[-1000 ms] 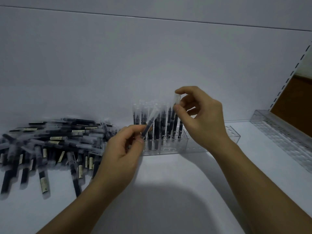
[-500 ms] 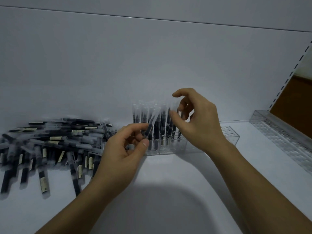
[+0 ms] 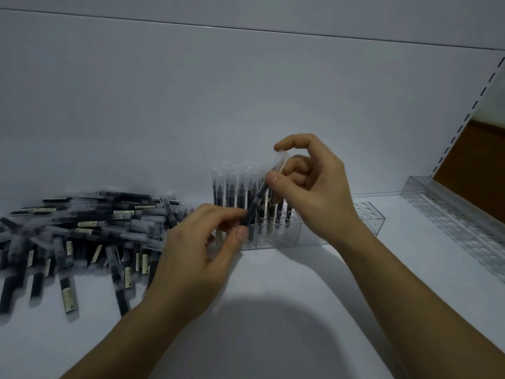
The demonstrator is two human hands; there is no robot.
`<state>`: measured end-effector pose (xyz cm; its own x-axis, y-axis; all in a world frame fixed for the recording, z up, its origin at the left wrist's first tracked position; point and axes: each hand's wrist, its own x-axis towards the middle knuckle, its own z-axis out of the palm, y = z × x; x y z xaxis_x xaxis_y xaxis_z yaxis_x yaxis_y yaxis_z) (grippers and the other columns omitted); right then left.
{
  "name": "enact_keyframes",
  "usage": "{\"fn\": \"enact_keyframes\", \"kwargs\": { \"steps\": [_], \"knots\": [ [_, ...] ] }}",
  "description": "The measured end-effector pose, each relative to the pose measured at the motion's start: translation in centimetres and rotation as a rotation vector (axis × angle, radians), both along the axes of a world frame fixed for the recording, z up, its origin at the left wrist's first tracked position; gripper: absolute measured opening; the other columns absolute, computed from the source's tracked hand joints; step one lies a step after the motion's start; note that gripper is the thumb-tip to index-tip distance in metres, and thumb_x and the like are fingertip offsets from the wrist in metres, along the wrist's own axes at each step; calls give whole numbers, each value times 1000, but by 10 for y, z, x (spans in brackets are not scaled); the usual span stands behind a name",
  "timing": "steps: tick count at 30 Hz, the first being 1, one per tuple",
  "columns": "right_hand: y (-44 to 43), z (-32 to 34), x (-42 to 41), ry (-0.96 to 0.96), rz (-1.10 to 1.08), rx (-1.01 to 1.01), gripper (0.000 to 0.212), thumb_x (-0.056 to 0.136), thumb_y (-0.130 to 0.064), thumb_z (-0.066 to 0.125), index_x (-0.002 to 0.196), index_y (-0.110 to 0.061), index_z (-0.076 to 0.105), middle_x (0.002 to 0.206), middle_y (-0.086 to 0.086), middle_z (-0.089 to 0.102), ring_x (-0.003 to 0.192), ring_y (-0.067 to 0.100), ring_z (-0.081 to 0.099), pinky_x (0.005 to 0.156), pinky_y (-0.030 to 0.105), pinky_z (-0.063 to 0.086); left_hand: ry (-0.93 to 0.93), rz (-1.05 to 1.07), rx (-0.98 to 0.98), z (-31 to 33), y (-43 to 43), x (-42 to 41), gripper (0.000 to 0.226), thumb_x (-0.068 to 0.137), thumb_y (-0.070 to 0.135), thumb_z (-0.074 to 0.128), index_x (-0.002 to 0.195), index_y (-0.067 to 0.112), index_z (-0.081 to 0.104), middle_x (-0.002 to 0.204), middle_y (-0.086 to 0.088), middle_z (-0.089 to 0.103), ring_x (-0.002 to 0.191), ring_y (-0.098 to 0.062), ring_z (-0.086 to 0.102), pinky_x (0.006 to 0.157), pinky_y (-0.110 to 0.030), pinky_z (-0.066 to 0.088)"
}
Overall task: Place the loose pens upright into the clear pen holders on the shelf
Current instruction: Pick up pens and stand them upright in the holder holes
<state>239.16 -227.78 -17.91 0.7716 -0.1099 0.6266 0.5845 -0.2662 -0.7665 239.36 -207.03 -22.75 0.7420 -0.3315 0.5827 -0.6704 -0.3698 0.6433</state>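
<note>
A large heap of loose black pens (image 3: 82, 233) with clear caps lies on the white shelf at the left. A clear pen holder (image 3: 276, 240) stands at the back middle, with several pens upright (image 3: 235, 191) in its left part. In front of it a single pen (image 3: 257, 202) is tilted, cap up and to the right. My left hand (image 3: 199, 250) pinches its lower end between thumb and fingers. My right hand (image 3: 314, 192) grips its upper part between thumb and middle finger, index finger curled above the cap.
The holder's right end (image 3: 369, 216) shows open holes with no pens. A second long clear holder (image 3: 453, 220) runs along the shelf's right side, beside a slotted upright (image 3: 464, 116). The white back wall rises directly behind the holders.
My right hand has left the upright pens in the holder and moved down and left onto the upper end of the pen that my left hand holds. The left hand has hardly moved.
</note>
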Motion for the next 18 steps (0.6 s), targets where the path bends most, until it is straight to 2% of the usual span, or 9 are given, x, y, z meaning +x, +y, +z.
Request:
{"fn": "enact_keyframes", "kwargs": {
  "steps": [2, 4, 6, 8, 13, 18],
  "knots": [
    [-9, 5, 0, -64, -117, -8, 30, 93, 1, 70, 118, -13, 61, 70, 15, 59, 56, 43, 56, 56, 34, 53, -71, 0, 143, 0, -1, -1, 29, 95, 32, 55, 120, 27, 68, 105, 23, 59, 100, 1, 58, 82, -11, 45],
    [-17, 9, 1, -115, -246, -31, 30, 92, -2, 71, 119, -15, 65, 75, 16, 61, 60, 41, 61, 58, 36, 57, -107, -4, 247, -2, -2, -1, 35, 94, 34, 51, 124, 25, 66, 110, 20, 56, 104, -1, 54, 90, -20, 46],
    [-24, 9, 2, -147, -353, -61, 31, 92, -7, 71, 119, -20, 67, 75, 8, 63, 63, 36, 64, 63, 44, 60, -139, 0, 337, -4, -3, 0, 42, 92, 37, 47, 129, 26, 63, 116, 18, 54, 109, -2, 50, 95, -31, 46],
    [-29, 8, 4, -156, -421, -84, 31, 92, -11, 72, 120, -22, 67, 74, 0, 64, 64, 29, 66, 67, 45, 62, -157, -8, 422, -5, -2, -1, 46, 91, 40, 46, 134, 27, 59, 124, 17, 53, 116, -5, 47, 100, -38, 43],
    [-30, 2, 7, -149, -450, -190, 33, 91, -13, 73, 123, -20, 67, 76, -5, 66, 69, 20, 69, 72, 42, 61, -157, -16, 574, -10, -3, -1, 51, 91, 44, 44, 141, 33, 49, 134, 16, 47, 126, -7, 39, 104, -36, 35],
    [-23, -3, 8, -146, -436, -355, 32, 90, -12, 75, 121, -20, 69, 78, -6, 67, 71, 14, 67, 71, 30, 59, -197, 27, 659, -12, -5, -1, 51, 89, 45, 49, 139, 32, 50, 135, 13, 42, 126, -10, 37, 101, -35, 31]
  ]
}}
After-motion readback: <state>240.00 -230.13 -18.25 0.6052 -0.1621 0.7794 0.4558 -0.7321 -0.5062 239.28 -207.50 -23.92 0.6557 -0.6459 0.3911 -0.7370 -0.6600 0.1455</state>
